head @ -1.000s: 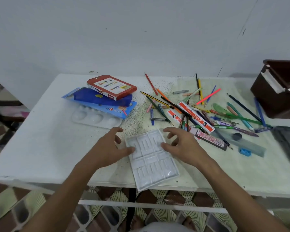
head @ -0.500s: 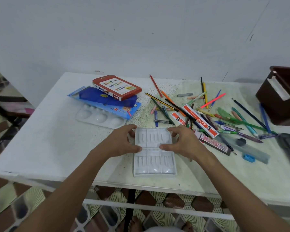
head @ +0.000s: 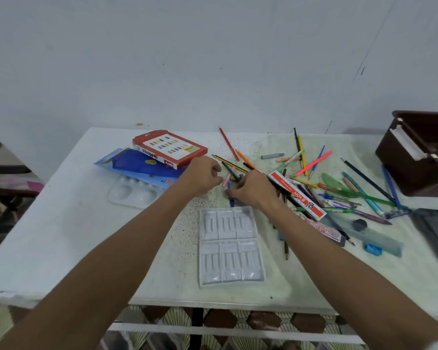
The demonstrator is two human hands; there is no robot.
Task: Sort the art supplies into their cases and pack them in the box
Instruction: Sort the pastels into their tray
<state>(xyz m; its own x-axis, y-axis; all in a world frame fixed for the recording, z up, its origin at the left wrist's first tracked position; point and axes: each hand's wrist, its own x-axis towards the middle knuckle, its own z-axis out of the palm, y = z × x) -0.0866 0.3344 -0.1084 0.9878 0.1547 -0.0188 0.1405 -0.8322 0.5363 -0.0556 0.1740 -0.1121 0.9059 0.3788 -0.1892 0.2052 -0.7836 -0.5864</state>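
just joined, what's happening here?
A person is sorting loose art supplies on a white table. Both hands are at the near edge of the pencil and crayon pile: the right hand is fingering a short blue crayon, the left hand is curled beside it, and what it holds, if anything, cannot be told. The clear slotted tray lies empty in front of them. The red pastel box and the brown box sit untouched.

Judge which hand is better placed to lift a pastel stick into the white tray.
Probably the right hand: its fingertips rest on the short sticks just beyond the empty white tray. The left hand is curled beside them, nearer the oil pastels box.
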